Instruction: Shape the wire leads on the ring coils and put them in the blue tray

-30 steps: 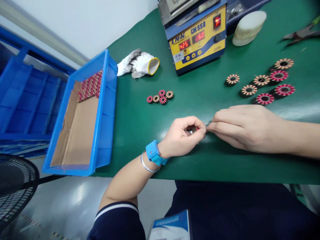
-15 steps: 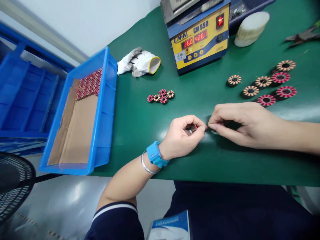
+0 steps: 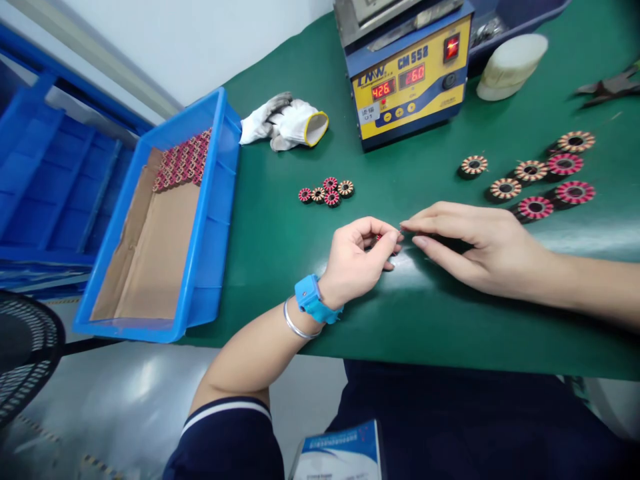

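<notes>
1. Tray (image 3: 206, 257): at the far left, its long axis slanting up and to the right; packed coils (image 3: 183, 160) fill its far end.
2. Gloves (image 3: 287, 123): just right of the tray, cuff opening rightward.
3. Small coils (image 3: 331, 193): five clustered, ring faces up.
4. Left hand (image 3: 354, 261): closed, pinching the red coil (image 3: 379, 237) above the table (image 3: 415, 333). Fingers hide most of it, so its long axis and direction cannot be told.
5. Right hand (image 3: 493, 252): open, thumb parted from fingers, fingertips pointing left, near the red coil.
6. Large coils (image 3: 565, 173): seven beyond the right hand, ring faces up.
</notes>
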Available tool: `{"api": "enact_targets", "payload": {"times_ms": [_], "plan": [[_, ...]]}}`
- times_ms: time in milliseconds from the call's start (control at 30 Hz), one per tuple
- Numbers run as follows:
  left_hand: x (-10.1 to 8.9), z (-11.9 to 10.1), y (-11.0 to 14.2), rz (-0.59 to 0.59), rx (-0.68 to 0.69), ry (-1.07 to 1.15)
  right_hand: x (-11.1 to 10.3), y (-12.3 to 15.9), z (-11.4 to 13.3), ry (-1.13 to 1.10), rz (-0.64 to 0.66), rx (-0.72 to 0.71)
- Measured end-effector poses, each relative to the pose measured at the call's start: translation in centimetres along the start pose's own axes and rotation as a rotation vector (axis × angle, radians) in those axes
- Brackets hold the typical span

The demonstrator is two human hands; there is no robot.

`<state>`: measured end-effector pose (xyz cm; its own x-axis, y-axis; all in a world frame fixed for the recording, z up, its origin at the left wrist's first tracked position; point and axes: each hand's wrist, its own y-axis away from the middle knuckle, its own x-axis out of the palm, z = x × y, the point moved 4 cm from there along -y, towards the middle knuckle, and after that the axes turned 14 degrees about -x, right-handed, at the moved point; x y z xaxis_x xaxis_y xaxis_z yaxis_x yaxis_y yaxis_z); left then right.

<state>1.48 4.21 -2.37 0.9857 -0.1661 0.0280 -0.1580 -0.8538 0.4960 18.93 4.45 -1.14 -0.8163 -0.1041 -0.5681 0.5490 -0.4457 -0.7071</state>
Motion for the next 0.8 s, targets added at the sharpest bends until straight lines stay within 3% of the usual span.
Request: {"api": "enact_targets", "payload": {"times_ms": [800], "plan": [[-0.06, 0.05, -0.25, 0.017, -0.001, 0.023, 0.07, 0.16, 0.23, -0.07, 0.006, 0.031]]}}
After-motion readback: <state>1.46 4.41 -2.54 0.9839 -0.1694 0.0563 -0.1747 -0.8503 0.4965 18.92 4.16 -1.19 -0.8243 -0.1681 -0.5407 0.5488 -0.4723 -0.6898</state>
